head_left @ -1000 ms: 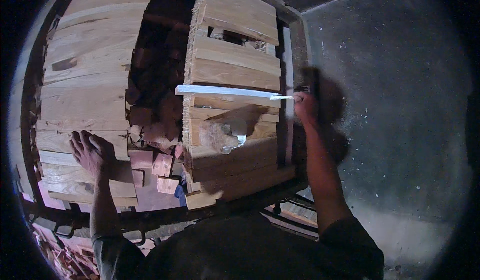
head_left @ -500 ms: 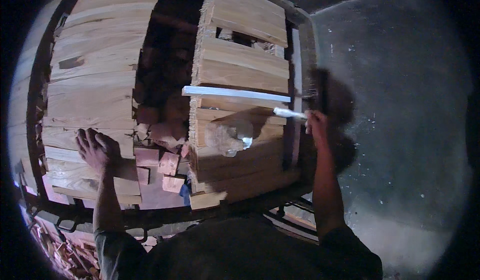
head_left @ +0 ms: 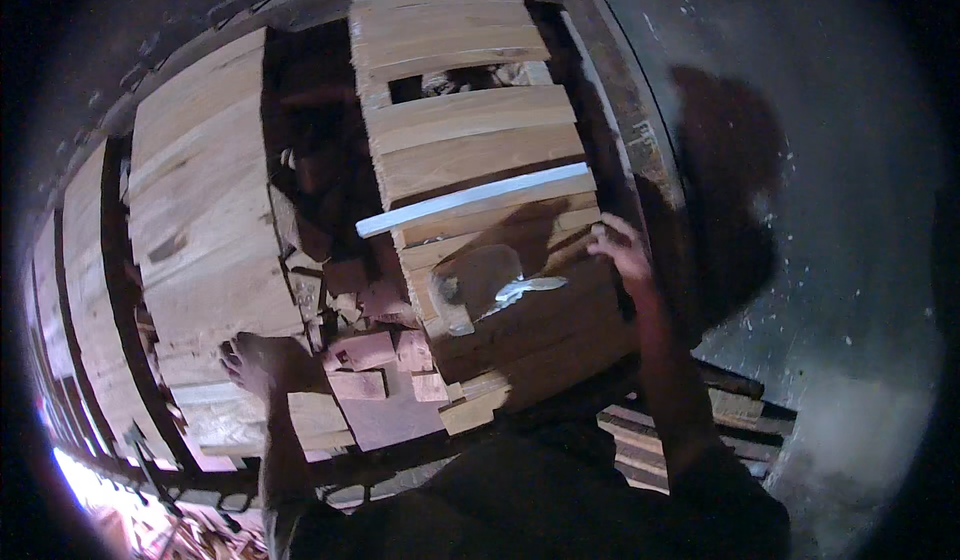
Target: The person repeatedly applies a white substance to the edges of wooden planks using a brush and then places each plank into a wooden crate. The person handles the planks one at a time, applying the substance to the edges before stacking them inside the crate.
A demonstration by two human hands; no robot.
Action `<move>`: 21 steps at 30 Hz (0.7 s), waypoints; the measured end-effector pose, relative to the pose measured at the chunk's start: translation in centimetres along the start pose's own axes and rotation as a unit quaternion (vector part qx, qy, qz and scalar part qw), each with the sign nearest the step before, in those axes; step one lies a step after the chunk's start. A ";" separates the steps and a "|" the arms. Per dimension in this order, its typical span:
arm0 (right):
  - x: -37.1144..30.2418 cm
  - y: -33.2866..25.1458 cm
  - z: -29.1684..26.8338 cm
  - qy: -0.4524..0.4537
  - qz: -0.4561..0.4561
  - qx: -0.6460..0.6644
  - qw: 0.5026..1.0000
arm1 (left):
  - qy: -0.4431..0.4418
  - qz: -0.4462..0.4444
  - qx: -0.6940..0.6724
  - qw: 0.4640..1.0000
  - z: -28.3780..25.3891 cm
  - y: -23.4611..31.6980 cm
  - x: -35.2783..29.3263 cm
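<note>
— Starting at the left, see what?
— See the left hand (head_left: 258,365) on the pale boards (head_left: 210,210), with fingers loosely bent, released.
— And in the gap?
— Count at least four loose wood blocks (head_left: 357,385) at the near end; can't number the rest in the dark.
— Next?
— On the right-hand boards (head_left: 470,125), see one white strip (head_left: 475,200), then, just nearer, one translucent tub (head_left: 495,265), with white paste and one white-smeared tool (head_left: 543,284) at its right side; can't make out its shadowed inside.
— Farthest right?
— Right hand (head_left: 620,248), with fingers spread, released, near the tool.
</note>
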State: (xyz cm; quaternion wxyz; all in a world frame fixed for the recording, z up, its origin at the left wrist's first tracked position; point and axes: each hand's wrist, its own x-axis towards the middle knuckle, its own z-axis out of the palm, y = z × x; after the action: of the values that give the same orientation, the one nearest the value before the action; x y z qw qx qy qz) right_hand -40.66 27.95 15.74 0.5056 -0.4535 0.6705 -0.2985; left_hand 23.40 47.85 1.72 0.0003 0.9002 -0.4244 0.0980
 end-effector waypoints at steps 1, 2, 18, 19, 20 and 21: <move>1.8 1.1 -1.0 0.018 0.002 -0.021 1.000 | -0.015 0.048 0.017 0.999 0.4 -0.2 0.3; 3.8 2.6 -1.5 0.028 -0.038 -0.008 0.999 | -0.008 0.007 -0.248 0.969 1.9 1.4 0.2; 18.6 4.9 1.1 0.207 -0.165 -0.225 0.938 | -0.177 0.046 -0.667 0.722 -6.7 31.2 4.4; 20.3 3.3 1.3 0.199 -0.147 -0.205 0.947 | -0.161 0.054 -0.657 0.734 -6.0 32.6 5.9; 21.5 1.6 1.3 0.193 -0.128 -0.187 0.955 | -0.146 0.062 -0.648 0.745 -5.3 34.1 7.4; 22.4 -0.9 2.7 0.207 -0.143 -0.173 0.952 | -0.152 0.060 -0.637 0.753 -4.7 34.8 9.5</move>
State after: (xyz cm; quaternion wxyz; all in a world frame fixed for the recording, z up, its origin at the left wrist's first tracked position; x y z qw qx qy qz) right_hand -39.58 7.31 6.58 0.2216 -0.5533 0.7300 -0.3345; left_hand 1.84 18.70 5.15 0.5032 0.6676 -0.4360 -0.3332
